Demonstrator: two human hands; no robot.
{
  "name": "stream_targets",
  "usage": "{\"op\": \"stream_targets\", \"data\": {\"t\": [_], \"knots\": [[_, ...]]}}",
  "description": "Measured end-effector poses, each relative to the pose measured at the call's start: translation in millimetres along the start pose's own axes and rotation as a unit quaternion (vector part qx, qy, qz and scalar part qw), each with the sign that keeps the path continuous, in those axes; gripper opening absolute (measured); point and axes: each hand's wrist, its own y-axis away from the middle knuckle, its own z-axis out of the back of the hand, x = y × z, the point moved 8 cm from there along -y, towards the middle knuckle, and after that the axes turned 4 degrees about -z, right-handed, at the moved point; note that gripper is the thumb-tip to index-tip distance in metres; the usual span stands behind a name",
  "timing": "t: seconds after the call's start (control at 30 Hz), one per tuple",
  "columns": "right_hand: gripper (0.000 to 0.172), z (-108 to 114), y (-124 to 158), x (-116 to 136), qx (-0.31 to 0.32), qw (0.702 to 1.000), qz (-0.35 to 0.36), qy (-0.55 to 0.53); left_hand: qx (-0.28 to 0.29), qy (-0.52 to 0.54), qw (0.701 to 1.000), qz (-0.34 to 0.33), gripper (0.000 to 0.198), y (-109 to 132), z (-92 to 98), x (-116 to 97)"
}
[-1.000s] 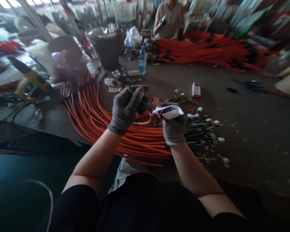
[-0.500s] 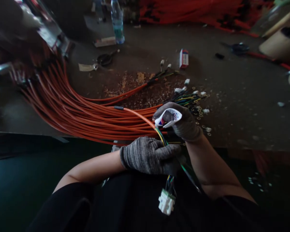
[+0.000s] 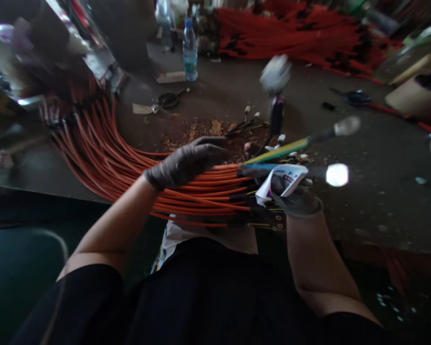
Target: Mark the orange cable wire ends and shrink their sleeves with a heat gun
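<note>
A thick bundle of orange cables [image 3: 129, 167] curves across the dark table [image 3: 373, 201] in front of me. My left hand [image 3: 187, 163], in a grey glove, lies over the bundle with its fingers curled round the end of one orange cable. From that end, thin yellow-green and blue wires [image 3: 280, 151] fan out to the right, their white connectors [image 3: 336, 175] smeared by motion. My right hand [image 3: 294, 199], also gloved, is closed on a white printed label strip [image 3: 280, 179] just right of the cable end.
A water bottle [image 3: 190, 50] stands at the back, with a big pile of red cables [image 3: 301, 33] behind it. Pliers [image 3: 168, 99] and a paper tag lie mid-table. A blue tool [image 3: 357, 97] and a cardboard roll [image 3: 416, 96] are at the right. Small connectors and rings litter the table near my right hand.
My left hand has come up from my lap onto the bundle. The cable's wire ends and connectors, which hung below the table edge, now swing out to the right above the table.
</note>
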Motion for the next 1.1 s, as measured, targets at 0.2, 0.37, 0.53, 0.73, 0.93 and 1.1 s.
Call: {"op": "stream_targets", "data": {"t": [0.2,0.37,0.53,0.73,0.93,1.1], "knots": [[0.027,10,-28,54,-0.047,0.985,0.160,-0.032,0.137,-0.314,0.924,0.170,0.026,18,25.6,105],[0.037,36,-32,40,-0.110,0.984,0.122,-0.064,0.082,-0.273,0.955,0.086,0.021,-4,-12.3,81],[0.029,58,-20,8,-0.118,0.977,0.069,-0.161,-0.025,-0.181,0.982,-0.046,0.026,-40,-54.3,24],[0.021,103,8,-4,-0.254,0.928,0.052,-0.269,0.030,-0.325,0.927,0.185,0.040,-69,-36.8,110],[0.023,31,-33,-36,-0.132,0.956,-0.041,-0.260,0.004,-0.392,0.891,0.231,0.031,-81,-8.1,132],[0.033,3,-79,-49,-0.053,0.952,-0.090,-0.288,-0.068,-0.361,0.920,0.139,0.031,-30,-11.7,109]]}}
